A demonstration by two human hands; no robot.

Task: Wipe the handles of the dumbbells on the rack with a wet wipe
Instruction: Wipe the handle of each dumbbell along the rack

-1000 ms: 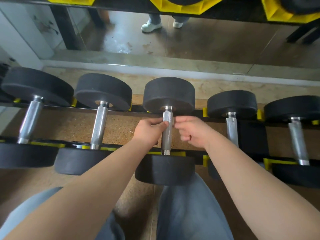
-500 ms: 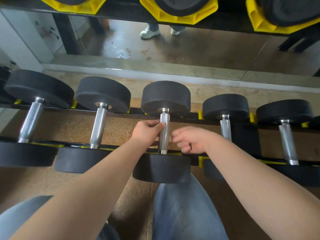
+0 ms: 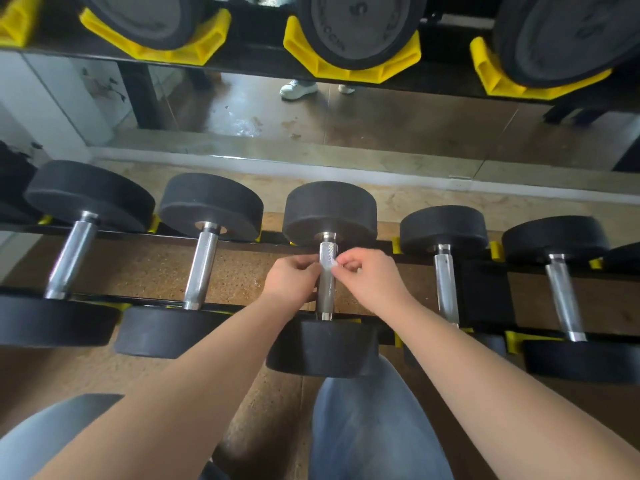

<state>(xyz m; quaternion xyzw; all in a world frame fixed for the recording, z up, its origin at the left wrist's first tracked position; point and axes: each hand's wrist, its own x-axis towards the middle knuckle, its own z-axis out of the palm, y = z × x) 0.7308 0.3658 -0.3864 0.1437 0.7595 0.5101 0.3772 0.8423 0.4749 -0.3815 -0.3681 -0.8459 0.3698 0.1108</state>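
Several black dumbbells with steel handles lie across the lower rails of the rack (image 3: 242,308). The middle dumbbell's handle (image 3: 326,289) runs between my two hands. My left hand (image 3: 294,277) is curled against the handle's left side. My right hand (image 3: 370,275) sits on the right side, its fingertips pinching a small translucent wet wipe (image 3: 331,264) against the upper part of the handle. Most of the wipe is hidden by my fingers.
Neighbouring handles stand to the left (image 3: 201,268) and right (image 3: 446,285). An upper shelf with yellow cradles (image 3: 349,69) and large dumbbell heads overhangs the far side. A mirror behind reflects the floor and white shoes (image 3: 298,88). My knees are below the rack.
The view tilted up, showing more of the upper shelf. My right hand rose along the handle and a bit of the wipe now shows at its fingertips. My left hand stayed on the handle.
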